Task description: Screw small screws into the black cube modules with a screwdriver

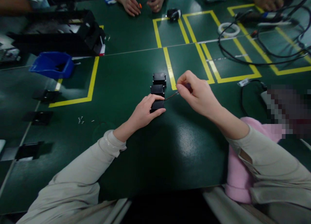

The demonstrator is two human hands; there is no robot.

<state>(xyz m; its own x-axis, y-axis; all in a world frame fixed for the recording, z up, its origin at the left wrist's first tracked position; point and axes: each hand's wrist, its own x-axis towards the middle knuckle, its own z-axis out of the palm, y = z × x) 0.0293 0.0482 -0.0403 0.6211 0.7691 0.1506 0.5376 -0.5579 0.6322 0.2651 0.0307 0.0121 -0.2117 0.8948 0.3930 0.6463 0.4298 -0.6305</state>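
Note:
Three small black box-shaped parts stand in a row on the green table: the far one (159,78), the middle one (157,89) and the near one (157,105). My left hand (145,111) is closed on the near part, thumb at its front, fingers over its top. My right hand (196,93) pinches the handle of a thin screwdriver (171,96). Its shaft slants down to the left, and the tip meets the near part's upper right edge.
A blue bin (52,64) and a black rack (60,33) sit at far left, with flat black pieces (39,117) along the left edge. Tiny screws (81,120) lie left of my hand. Cables (262,46) and a tape roll (228,29) are at far right. Other people's hands (142,4) work across the table.

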